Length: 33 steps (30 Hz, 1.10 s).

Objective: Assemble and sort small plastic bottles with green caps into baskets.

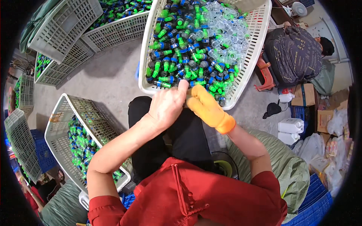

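My bare left hand [167, 104] is closed with the thumb uppermost, just in front of the near rim of a large white basket [259, 35]. Beside it, nearly touching, my right hand [206, 107] wears a yellow-orange knit glove, its fingers curled in. Whatever lies between the fingers of either hand is hidden. Small green, blue and black plastic pieces [175, 56] fill much of the basket. A heap of clear plastic caps [228, 32] lies on top of them, toward the right side.
A second white basket [56, 124] of similar pieces stands tilted at my left. More crates [117, 32] sit at the far left. Another person [294, 54] is bent over at the right, near white jugs [290, 130] and cardboard boxes [303, 95]. Green sacking [264, 147] lies by my right arm.
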Tool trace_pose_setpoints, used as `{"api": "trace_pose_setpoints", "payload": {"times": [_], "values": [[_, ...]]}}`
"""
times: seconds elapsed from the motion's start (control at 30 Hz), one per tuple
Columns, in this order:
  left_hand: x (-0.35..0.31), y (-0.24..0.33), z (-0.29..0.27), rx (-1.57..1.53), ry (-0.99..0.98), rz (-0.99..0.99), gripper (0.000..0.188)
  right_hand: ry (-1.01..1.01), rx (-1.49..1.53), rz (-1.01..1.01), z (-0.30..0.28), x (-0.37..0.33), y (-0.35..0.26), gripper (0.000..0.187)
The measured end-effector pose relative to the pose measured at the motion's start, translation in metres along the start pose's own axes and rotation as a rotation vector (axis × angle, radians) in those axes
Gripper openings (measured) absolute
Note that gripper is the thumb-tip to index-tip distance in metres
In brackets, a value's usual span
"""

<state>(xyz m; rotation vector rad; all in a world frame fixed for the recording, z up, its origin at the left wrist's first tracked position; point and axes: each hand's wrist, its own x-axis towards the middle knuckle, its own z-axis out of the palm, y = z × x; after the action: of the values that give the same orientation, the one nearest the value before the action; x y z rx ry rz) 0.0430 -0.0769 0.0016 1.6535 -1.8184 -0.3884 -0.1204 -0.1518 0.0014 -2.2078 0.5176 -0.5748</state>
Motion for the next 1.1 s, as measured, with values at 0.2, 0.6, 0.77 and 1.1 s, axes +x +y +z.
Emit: {"api": "trace_pose_setpoints", "payload": {"times": [0.2,0.6,0.77,1.1], "values": [[0.056,-0.06,0.014,0.229,0.065,-0.055,0.016,-0.017,-0.135,0.104,-0.029,0.077,0.04,0.042],[0.051,-0.103,0.009,0.109,0.19,-0.269,0.032,0.135,-0.05,0.191,-0.065,0.124,0.093,0.028],[0.014,-0.062,-0.005,-0.894,0.05,-0.493,0.033,0.105,0.645,0.327,-0.031,0.068,0.036,0.027],[-0.025,-0.018,-0.023,-1.576,0.127,-0.699,0.019,0.007,-0.403,-0.175,-0.007,0.024,-0.024,0.028]]}}
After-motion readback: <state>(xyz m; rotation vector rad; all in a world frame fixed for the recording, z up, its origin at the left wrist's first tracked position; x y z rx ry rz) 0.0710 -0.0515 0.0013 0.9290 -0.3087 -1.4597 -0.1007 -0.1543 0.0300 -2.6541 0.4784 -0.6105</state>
